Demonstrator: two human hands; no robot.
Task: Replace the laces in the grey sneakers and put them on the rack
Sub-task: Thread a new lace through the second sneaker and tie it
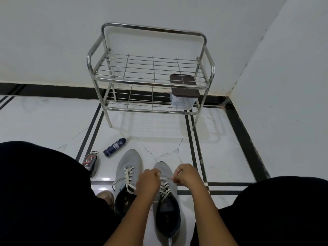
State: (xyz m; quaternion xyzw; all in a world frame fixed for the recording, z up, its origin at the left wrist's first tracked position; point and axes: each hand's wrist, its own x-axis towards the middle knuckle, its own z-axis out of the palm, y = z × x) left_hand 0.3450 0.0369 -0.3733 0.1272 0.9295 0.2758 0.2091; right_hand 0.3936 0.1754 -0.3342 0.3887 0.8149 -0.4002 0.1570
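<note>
The right grey sneaker [166, 197] sits on the white floor [221, 153] between my knees, toe pointing away from me, with its pale lace [164, 189] crossing up the eyelets. My left hand [148, 181] has its fingers curled round one end of that lace, just over the upper part of the lacing. My right hand [186, 174] pinches the other end, and a short stretch of lace runs between my two fists above the shoe's toe side.

The left grey sneaker [126, 176] lies just beside it, touching or nearly touching along the inner edge; its own lace is threaded, with a loose end trailing off to the left.

Further left on the floor, near my dark-clothed knee [44, 192], a small shoe-polish pack [89, 161] lies, and a dark spray can [114, 147] rests on its side just beyond it.

Well ahead stands the metal rack [150, 82] against the wall, two wire shelves. A clear box with a dark lid [183, 94] stands on the lower shelf's right end.
</note>
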